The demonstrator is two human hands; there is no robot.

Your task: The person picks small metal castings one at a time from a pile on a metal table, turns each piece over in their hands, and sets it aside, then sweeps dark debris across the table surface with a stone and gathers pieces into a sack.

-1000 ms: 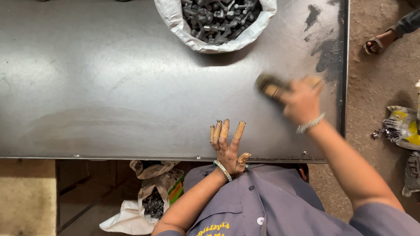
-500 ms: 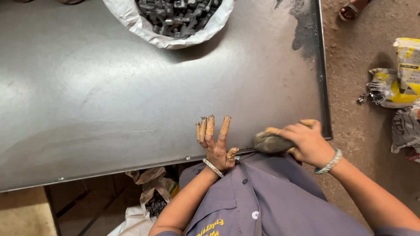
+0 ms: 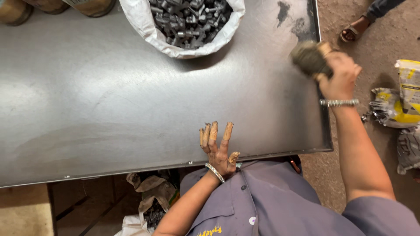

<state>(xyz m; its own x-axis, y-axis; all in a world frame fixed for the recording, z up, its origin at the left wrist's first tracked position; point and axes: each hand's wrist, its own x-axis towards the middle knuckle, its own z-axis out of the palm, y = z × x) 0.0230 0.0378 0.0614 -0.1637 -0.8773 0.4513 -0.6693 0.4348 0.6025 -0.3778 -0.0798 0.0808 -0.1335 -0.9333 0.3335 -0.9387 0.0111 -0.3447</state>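
head view: your left hand (image 3: 217,147) lies flat, fingers spread, holding nothing, bracing on the steel table (image 3: 109,109) near its front edge. your right hand (image 3: 339,76) is closed around a grimy rag (image 3: 308,57) at the table's right edge, apparently wiping, beyond the sack of bolts (image 3: 188,22).

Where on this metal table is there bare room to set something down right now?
The grey metal table is bare across its left and middle, between the white sack of dark metal bolts at the far edge and the left hand flat at the near edge. The right edge is busier: the right hand holds a grimy rag there.
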